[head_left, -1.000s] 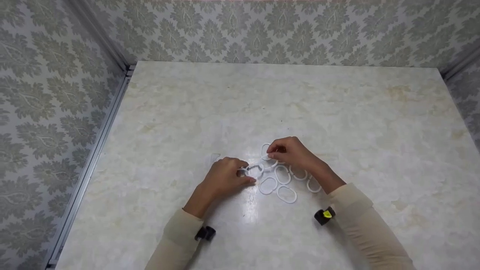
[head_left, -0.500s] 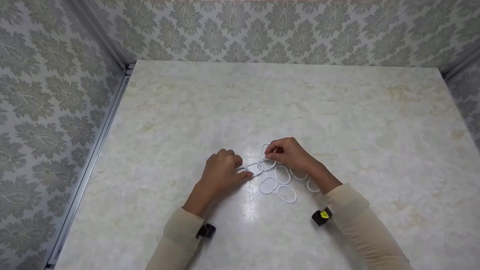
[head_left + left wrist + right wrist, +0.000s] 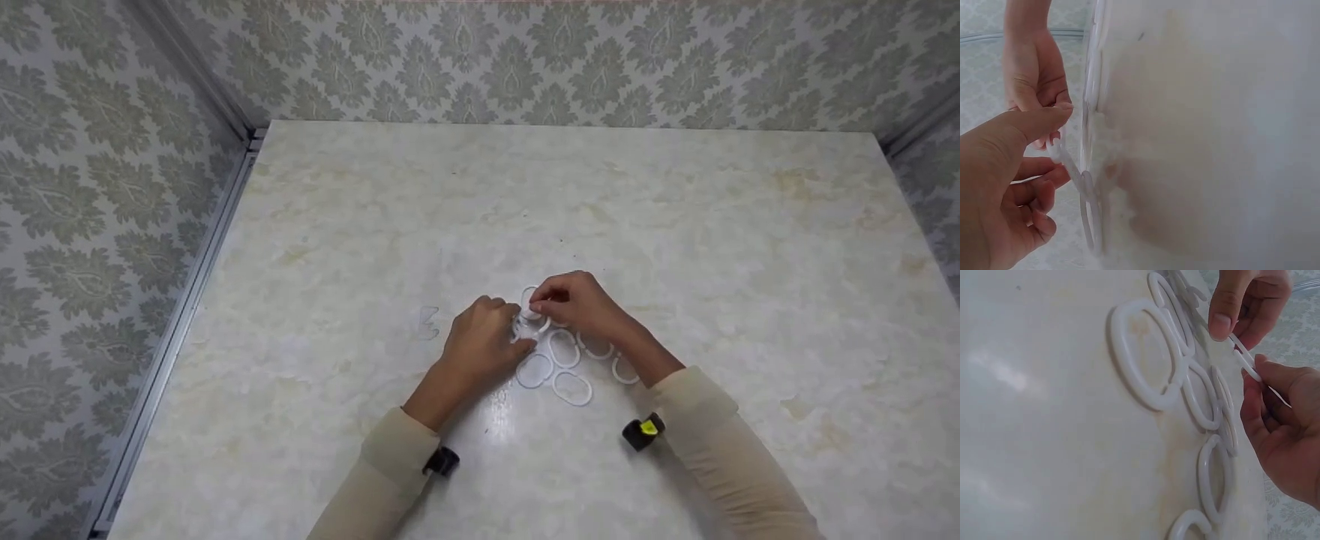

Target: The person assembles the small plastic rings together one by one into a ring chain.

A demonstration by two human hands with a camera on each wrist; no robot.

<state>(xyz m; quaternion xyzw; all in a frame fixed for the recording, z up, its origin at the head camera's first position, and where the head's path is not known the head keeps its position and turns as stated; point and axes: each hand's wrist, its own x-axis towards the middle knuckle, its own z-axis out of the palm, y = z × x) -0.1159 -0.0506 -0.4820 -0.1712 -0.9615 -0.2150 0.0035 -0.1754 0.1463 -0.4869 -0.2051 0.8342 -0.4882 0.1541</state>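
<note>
My right hand (image 3: 581,307) pinches a white oval plastic curtain ring (image 3: 1249,370) between thumb and fingertips. My left hand (image 3: 484,349) is close beside it on the left, thumb and fingers apart around the ring's near side. In the left wrist view, the ring's end shows in the gap between the left thumb and fingers. Another white ring (image 3: 1090,197) hangs against or overlaps its lower part. More oval rings lie flat below and right of the hands, among them a large ring (image 3: 1123,354) in the right wrist view.
The marbled table (image 3: 360,225) has a patterned wall (image 3: 510,67) behind it and a metal rail (image 3: 202,292) along the left. Faint clear pieces (image 3: 429,324) lie left of the left hand. Each wrist carries a small black camera mount (image 3: 442,461).
My left hand has moved right and slightly up, toward my right hand, covering rings that lay visible between them. The right hand keeps its pinch in nearly the same place.
</note>
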